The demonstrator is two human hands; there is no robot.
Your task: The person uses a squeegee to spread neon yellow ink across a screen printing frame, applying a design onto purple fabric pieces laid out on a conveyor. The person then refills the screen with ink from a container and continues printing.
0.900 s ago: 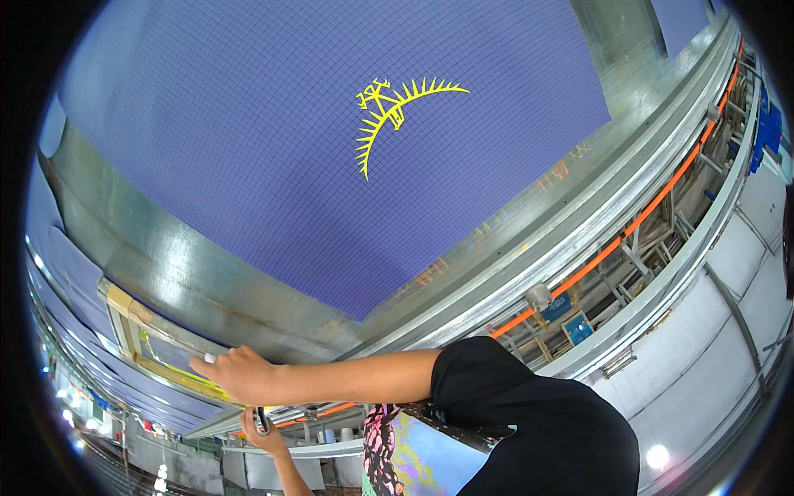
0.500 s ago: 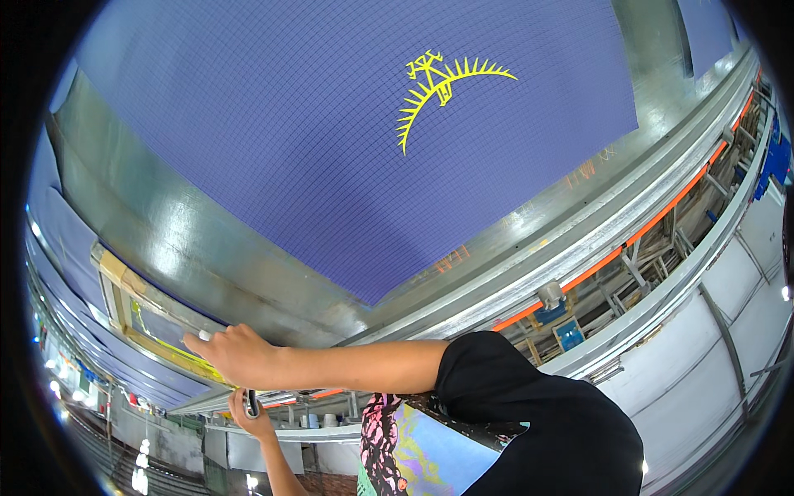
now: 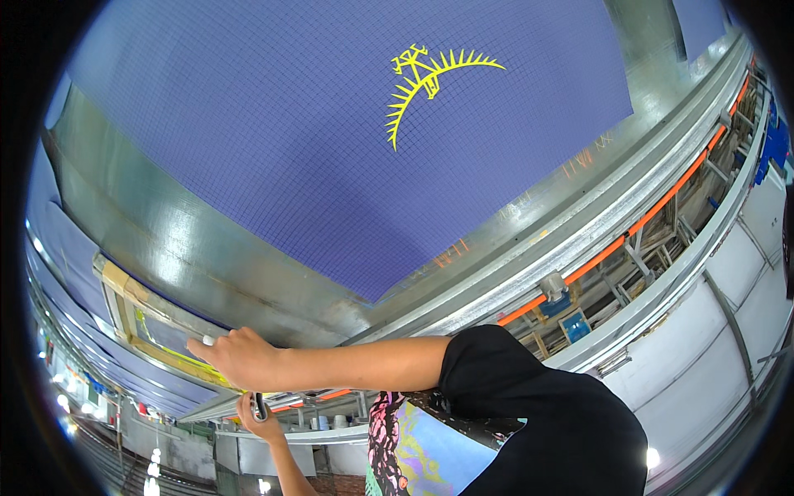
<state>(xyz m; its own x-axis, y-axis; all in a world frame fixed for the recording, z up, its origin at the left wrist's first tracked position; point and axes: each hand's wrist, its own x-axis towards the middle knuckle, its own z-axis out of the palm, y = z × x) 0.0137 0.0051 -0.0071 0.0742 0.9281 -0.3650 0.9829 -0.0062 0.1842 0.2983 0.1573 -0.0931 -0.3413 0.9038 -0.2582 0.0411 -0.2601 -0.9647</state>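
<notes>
At the lower left, a screen-printing frame (image 3: 147, 299) with tan taped edges and yellow ink in it rests tilted in view beside the metal table (image 3: 169, 219). My right hand (image 3: 244, 360) reaches across from the right and lies over the near end of this frame, its fingers curled against it; something white shows at a finger. Just below, my left hand (image 3: 260, 422) is closed around a dark, silver-edged thing (image 3: 260, 407) whose kind I cannot make out. Ahead, a purple checked fabric panel (image 3: 289, 165) lies flat, bearing a spiky yellow print (image 3: 430, 83).
A metal rail with an orange strip (image 3: 595, 262) runs along the table's right edge, with a grey fitting (image 3: 552, 287) on it. Beneath are racks holding a blue framed screen (image 3: 574, 326). More purple panels (image 3: 699, 29) lie at the far right and along the left.
The whole view has shifted slightly, so the print sits a little further left and higher. Both hands stay at the frame's near end with almost the same grip.
</notes>
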